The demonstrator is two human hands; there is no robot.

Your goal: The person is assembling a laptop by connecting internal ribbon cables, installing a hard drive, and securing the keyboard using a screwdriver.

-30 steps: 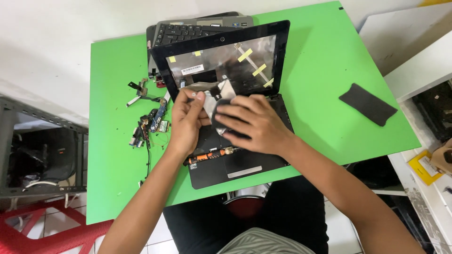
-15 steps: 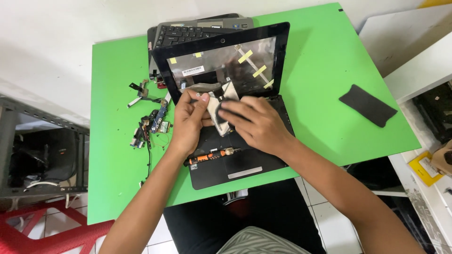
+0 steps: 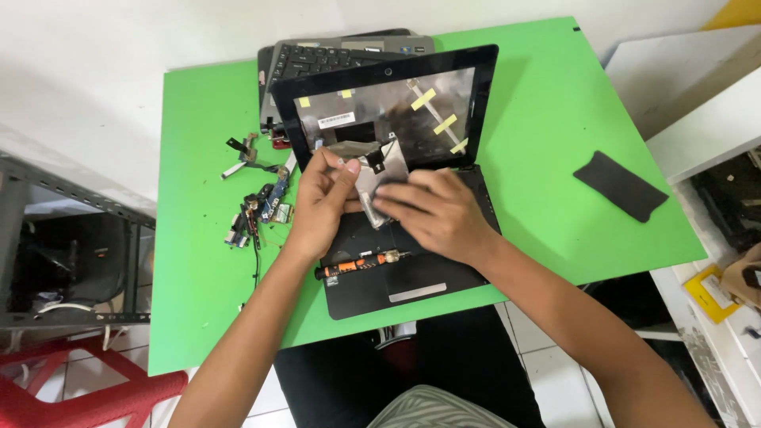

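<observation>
A small black laptop (image 3: 412, 281) lies open on the green table (image 3: 555, 214), its screen panel gone so the silvery lid back with yellow tape strips (image 3: 396, 111) shows. My left hand (image 3: 321, 202) and my right hand (image 3: 432, 214) both grip a flat silver metal plate (image 3: 379, 170) held above the laptop base. The left thumb presses its top edge. The right fingers cover its lower edge. An orange-and-black screwdriver (image 3: 361, 264) rests on the palm rest just below my hands.
Loose small parts, brackets and cables (image 3: 258, 198) are scattered left of the laptop. A detached keyboard and grey cover (image 3: 333, 55) lie behind it. A black flat pad (image 3: 620, 186) sits at the right. A red stool (image 3: 87, 388) and dark shelf stand at the left.
The metal plate has turned in my hands, from a darker face toward its silver face, and my right hand has slid lower along it.
</observation>
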